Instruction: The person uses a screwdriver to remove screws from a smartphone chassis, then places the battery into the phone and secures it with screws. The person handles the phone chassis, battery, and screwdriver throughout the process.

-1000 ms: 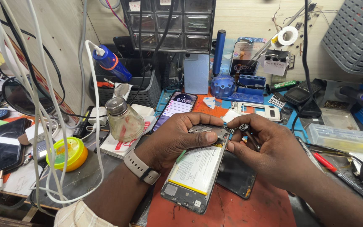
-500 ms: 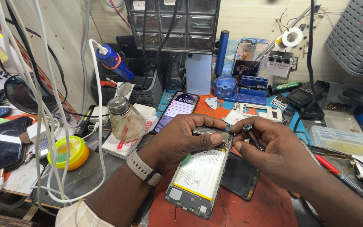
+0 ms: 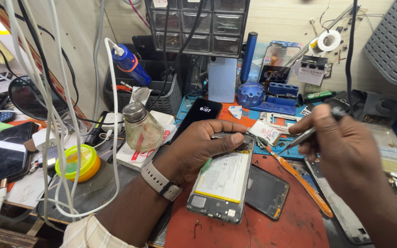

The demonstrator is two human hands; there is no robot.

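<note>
An opened phone (image 3: 221, 183) with its white battery showing lies on the red mat (image 3: 295, 225). My left hand (image 3: 203, 147), with a grey watch on the wrist, grips the phone's upper left edge, thumb across the top. My right hand (image 3: 345, 147) is raised to the right of the phone and holds metal tweezers (image 3: 299, 138), tips pointing down-left, a short way off the phone's top right corner. A black back cover (image 3: 267, 190) rests beside the phone.
A glass solvent bottle (image 3: 141, 126) and a yellow round tin (image 3: 76, 161) stand at left among hanging white cables (image 3: 60, 138). An orange pry tool (image 3: 304, 183) lies on the mat. A lit phone (image 3: 202, 115), blue tool holders (image 3: 265, 96) and a drawer cabinet (image 3: 198, 25) sit behind.
My right hand has lifted away to the right with the tweezers, off the phone's top edge. My left hand keeps its grip on the phone.
</note>
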